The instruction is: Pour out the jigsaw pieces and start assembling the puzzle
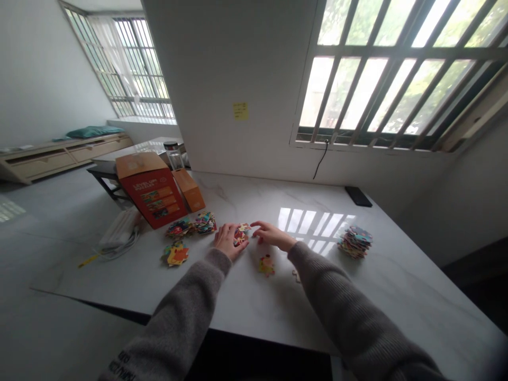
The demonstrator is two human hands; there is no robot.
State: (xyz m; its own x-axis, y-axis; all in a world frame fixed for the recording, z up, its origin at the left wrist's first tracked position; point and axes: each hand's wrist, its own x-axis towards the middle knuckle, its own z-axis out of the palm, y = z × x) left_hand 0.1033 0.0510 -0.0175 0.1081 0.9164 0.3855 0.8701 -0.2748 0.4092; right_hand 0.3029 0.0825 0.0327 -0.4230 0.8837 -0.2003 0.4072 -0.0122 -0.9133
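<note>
We find the left hand [227, 241] spread flat over the puzzle pieces [241, 234]. We cannot tell the right hand's [273, 235] grip. A sideways push could separate the pieces.

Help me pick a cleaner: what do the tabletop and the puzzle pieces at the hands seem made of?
The table: likely polished marble or marble-look slab; grey veins, mirrored window glare. The puzzle pieces between left hand and right hand: probably printed cardboard, flat and colourful, finish too small to tell.

Domestic living room, barred windows [392, 74], low bench [67, 153] with cushion [89, 131] along far wall, glossy pale floor [47, 211], white marble table [278, 307], toy puzzle box [153, 190], puzzle pieces [241, 234], sticky note [240, 110] on wall.
</note>
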